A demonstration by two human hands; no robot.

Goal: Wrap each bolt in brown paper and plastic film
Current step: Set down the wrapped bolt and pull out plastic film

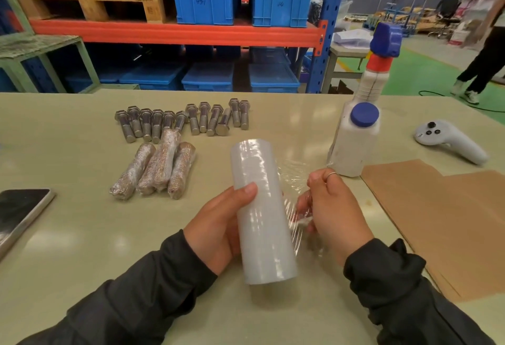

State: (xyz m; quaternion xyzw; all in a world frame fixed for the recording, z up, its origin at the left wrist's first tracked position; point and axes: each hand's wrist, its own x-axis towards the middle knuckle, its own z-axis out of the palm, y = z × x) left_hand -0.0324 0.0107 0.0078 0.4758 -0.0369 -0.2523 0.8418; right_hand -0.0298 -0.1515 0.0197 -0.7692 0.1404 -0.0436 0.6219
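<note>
The left hand (218,232) grips the film roll (263,213) above the table (68,235) while the right hand (332,213) pinches its loose film (296,208), which may cling or tear if pulled unevenly, far from the bare bolts (180,122).

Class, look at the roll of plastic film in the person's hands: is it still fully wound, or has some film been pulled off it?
Partly unwound. A clear sheet stretches from the roll to the right hand, which pinches it.

The bare grey hex-head bolts (182,120) looked like dull brushed metal. The white roll of plastic film (262,208) shone glossy and smooth, while the flat brown paper sheets (448,221) were matt.
</note>
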